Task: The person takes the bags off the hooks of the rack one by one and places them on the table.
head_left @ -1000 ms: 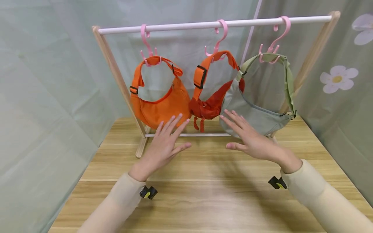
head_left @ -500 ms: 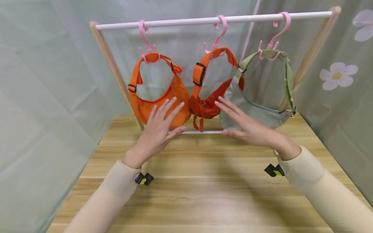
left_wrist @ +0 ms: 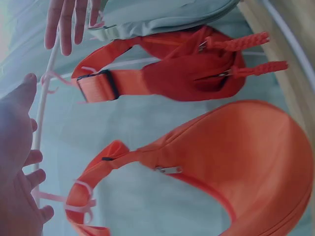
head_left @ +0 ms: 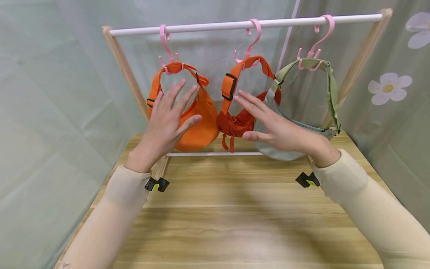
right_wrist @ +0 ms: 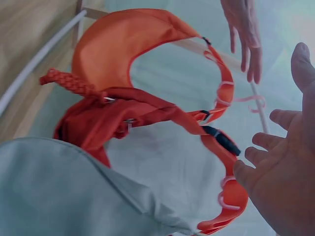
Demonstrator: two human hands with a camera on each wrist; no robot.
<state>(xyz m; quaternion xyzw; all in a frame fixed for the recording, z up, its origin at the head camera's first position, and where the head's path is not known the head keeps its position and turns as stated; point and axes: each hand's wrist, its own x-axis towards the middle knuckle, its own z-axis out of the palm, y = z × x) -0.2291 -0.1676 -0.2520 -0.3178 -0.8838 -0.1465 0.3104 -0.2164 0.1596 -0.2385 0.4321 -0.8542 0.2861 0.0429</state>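
Note:
Three bags hang in a row by their straps from pink hook hangers. At the left is an orange crescent bag [head_left: 203, 130]. A red waist bag [head_left: 241, 121] with an orange strap and black buckle [head_left: 229, 86] occupies the middle, and a grey-green crescent bag [head_left: 280, 154] the right. My left hand [head_left: 166, 119] is raised in front of the orange bag, fingers spread, covering part of it in the head view. Extended fingers of my right hand [head_left: 273, 127] overlap the red bag and hide part of the grey-green one. Neither hand holds anything; both wrist views show bare palms.
A white rail [head_left: 208, 27] on wooden side posts [head_left: 124, 69] carries the pink hangers [head_left: 165, 43]. A lower white bar [head_left: 215, 154] joins the stand near the wooden table [head_left: 215, 216]. Pale curtains [head_left: 60, 93] enclose the back and sides, with printed flowers [head_left: 389, 88] at right.
Both hands have risen toward the rail, the left also shifting left and the right slightly left. The bags still hang from the same hangers.

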